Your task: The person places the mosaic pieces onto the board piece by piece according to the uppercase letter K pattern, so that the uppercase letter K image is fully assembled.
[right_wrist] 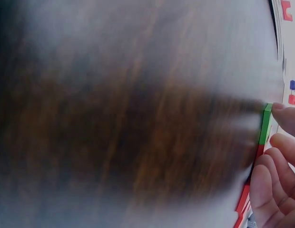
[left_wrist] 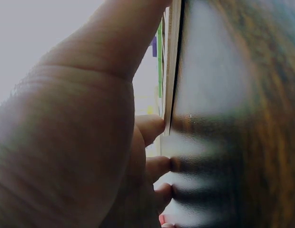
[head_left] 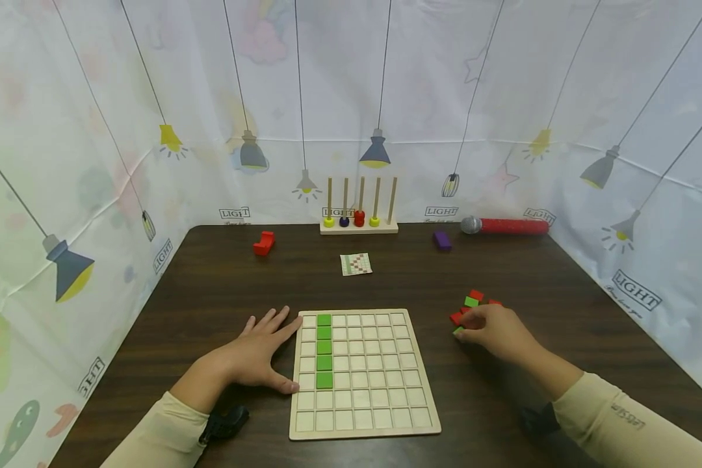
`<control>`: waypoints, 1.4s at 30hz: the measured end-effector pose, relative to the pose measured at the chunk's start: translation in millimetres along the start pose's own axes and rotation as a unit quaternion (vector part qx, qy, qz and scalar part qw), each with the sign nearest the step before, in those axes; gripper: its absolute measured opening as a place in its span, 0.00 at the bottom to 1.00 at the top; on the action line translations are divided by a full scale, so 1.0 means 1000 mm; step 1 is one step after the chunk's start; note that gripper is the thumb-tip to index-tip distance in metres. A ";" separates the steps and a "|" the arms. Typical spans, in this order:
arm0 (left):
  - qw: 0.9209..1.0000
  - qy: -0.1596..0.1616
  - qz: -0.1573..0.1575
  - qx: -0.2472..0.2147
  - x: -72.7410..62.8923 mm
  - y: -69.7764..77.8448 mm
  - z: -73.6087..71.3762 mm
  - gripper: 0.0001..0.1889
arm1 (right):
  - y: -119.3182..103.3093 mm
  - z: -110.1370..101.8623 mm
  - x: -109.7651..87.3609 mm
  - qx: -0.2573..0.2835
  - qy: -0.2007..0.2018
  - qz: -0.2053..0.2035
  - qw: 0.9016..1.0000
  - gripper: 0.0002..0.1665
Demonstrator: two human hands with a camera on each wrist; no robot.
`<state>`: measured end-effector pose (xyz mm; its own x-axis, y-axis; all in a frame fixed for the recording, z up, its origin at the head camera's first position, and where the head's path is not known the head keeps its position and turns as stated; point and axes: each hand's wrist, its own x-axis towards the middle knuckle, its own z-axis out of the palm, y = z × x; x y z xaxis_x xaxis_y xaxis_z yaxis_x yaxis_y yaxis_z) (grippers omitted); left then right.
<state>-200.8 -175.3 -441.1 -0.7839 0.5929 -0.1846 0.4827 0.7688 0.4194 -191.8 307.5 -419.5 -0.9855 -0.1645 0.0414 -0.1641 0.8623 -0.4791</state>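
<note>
A pale wooden grid board (head_left: 361, 433) lies on the table, with several green tiles (head_left: 324, 346) in one column, second from the left. My left hand (head_left: 251, 354) is spread beside it; thumb and index fingertip touch its left edge. The left wrist view shows the fingers (left_wrist: 159, 166) along the board's side (left_wrist: 172, 66). To the right of the board, my right hand (head_left: 497, 330) pinches a green tile (right_wrist: 265, 124) between thumb and index finger, low at the table. Red tiles (head_left: 476, 295) and another green tile (head_left: 470, 302) lie around those fingers, some partly hidden.
Behind the board lies a small grid pattern card (head_left: 356, 264). Farther back stand a peg rack with coloured beads (head_left: 359, 227), a red block (head_left: 264, 243), a purple block (head_left: 442, 240) and a red microphone (head_left: 506, 226). A printed curtain (head_left: 351, 78) closes off the table's far side.
</note>
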 end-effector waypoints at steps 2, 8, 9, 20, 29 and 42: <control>1.000 -0.001 -0.001 -0.002 0.000 -0.001 0.000 0.65 | 0.000 -0.001 0.000 -0.006 -0.003 0.003 1.000 0.17; 1.000 -0.001 0.000 -0.001 0.001 -0.002 0.000 0.65 | -0.006 0.000 -0.001 -0.026 -0.016 -0.003 1.000 0.18; 1.000 -0.001 0.000 -0.001 0.001 -0.002 0.000 0.65 | -0.006 0.000 -0.001 -0.029 -0.018 -0.006 0.999 0.18; 1.000 -0.001 0.003 0.002 0.002 -0.001 0.000 0.65 | -0.019 0.000 0.002 0.015 -0.007 -0.035 0.999 0.08; 1.000 -0.001 0.002 0.002 0.002 -0.002 0.001 0.66 | -0.068 0.014 0.004 0.130 -0.051 -0.033 0.990 0.08; 1.000 0.001 0.005 0.003 0.000 -0.002 0.000 0.65 | -0.148 0.056 0.001 0.194 -0.141 -0.105 0.965 0.04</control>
<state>-201.9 -176.5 -441.7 -0.7806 0.5991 -0.1781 0.4920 0.7647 0.4161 -166.4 152.7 -397.4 -0.8722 -0.4874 -0.0410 -0.2769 0.5611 -0.7801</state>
